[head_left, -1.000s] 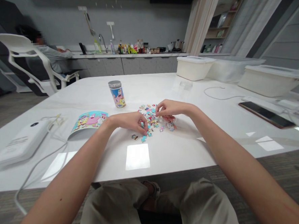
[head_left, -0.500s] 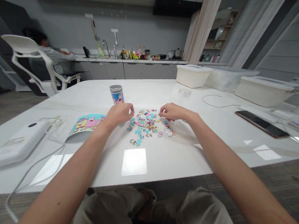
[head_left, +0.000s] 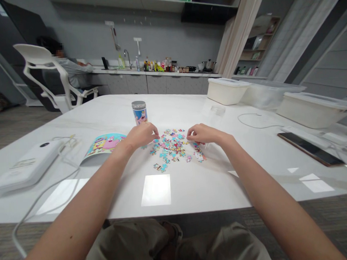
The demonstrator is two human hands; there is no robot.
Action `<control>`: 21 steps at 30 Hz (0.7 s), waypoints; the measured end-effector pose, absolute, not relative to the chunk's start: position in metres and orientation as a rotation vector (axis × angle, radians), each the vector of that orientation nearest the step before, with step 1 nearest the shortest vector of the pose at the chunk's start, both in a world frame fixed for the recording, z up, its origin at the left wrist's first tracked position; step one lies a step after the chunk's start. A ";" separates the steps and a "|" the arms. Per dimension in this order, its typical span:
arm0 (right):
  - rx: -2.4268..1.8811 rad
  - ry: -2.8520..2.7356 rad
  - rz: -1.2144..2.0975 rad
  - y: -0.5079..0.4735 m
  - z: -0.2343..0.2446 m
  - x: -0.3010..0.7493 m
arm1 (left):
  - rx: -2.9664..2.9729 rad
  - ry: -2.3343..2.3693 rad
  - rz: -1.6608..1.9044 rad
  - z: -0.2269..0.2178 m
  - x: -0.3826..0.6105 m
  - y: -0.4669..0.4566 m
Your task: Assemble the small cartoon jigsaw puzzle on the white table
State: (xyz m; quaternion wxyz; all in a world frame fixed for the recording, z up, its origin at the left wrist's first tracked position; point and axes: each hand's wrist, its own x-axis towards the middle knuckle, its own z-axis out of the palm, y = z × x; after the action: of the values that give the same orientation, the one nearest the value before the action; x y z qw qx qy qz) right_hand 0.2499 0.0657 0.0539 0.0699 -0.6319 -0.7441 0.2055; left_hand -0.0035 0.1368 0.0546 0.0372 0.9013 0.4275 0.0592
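Observation:
Loose jigsaw puzzle pieces (head_left: 172, 146), cyan, pink and multicoloured, lie in a heap on the white table. My left hand (head_left: 143, 134) is at the heap's left edge, its fingers curled together and pointing down. On the opposite edge, my right hand (head_left: 202, 133) has bent fingers closed over the pieces; what either set of fingertips holds is too small to make out. A few joined-looking pieces (head_left: 199, 155) lie just under the right wrist. Behind my left hand stands a round tin (head_left: 139, 112) with a silver lid and cartoon print. A curled cartoon picture sheet (head_left: 104, 145) lies to the left.
A white power device (head_left: 27, 164) with cables lies at the left. On the right are a phone (head_left: 310, 148), lidded bins (head_left: 228, 92) and a clear container (head_left: 217, 111). Beyond the table, a person (head_left: 76, 71) sits by a white chair (head_left: 61, 78).
The view has shifted slightly, so the whole scene sits a little lower and to the right. Both hands stay at the heap's sides, with only slight finger movement.

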 end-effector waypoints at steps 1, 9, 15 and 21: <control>-1.901 -2.239 0.618 0.066 0.054 0.250 | 2.748 1.376 0.183 0.055 -0.004 0.136; -1.915 -2.246 0.652 0.062 0.057 0.248 | 2.719 1.329 0.140 0.052 -0.009 0.146; -1.922 -2.256 0.639 0.063 0.056 0.248 | 2.671 1.262 0.086 0.046 -0.011 0.154; -1.937 -2.244 0.638 0.062 0.057 0.247 | 2.596 1.361 0.085 0.051 -0.009 0.150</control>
State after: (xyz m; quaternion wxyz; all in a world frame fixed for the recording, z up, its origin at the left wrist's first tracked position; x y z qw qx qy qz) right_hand 0.2469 0.0621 0.0570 0.0546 -0.6378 -0.7390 0.2099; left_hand -0.0092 0.1504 0.0508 0.1044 0.8804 0.4616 0.0287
